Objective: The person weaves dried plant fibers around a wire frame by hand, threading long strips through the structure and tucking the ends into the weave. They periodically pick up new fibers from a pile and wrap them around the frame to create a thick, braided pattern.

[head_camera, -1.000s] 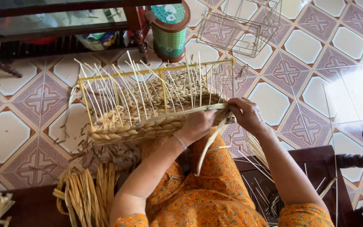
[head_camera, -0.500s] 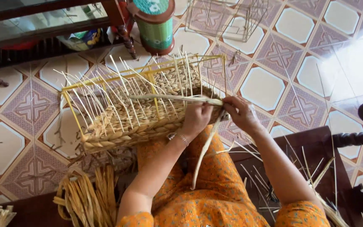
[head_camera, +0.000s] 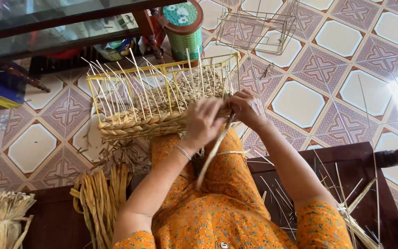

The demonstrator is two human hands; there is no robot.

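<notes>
1. A half-woven basket (head_camera: 162,108) lies tipped on its side across the person's knees, its woven base turned toward them and its yellow wire frame (head_camera: 162,71) pointing away over the tiled floor (head_camera: 300,101).
2. Thin pale stakes (head_camera: 130,87) stick up out of the plaited rows in a loose fan.
3. The left hand (head_camera: 202,122) is closed over the near edge of the basket, fingers curled around the weave.
4. The right hand (head_camera: 247,108) is just beside it at the same edge, fingers pinched on a flat straw strand (head_camera: 213,154) that hangs down over the orange patterned dress (head_camera: 226,212).
5. The two hands are almost touching; how tightly the right one grips cannot be told.
6. A bundle of plaited straw (head_camera: 100,198) lies at the person's left, and another bundle of dry fibre (head_camera: 1,219) sits at the lower left corner.
7. Loose straws (head_camera: 346,207) lie on the dark wooden seat (head_camera: 346,161) at the person's right.
8. Beyond the basket stand a green round tin (head_camera: 183,27) and a bare wire frame (head_camera: 259,23), near a glass-topped table (head_camera: 56,23).
</notes>
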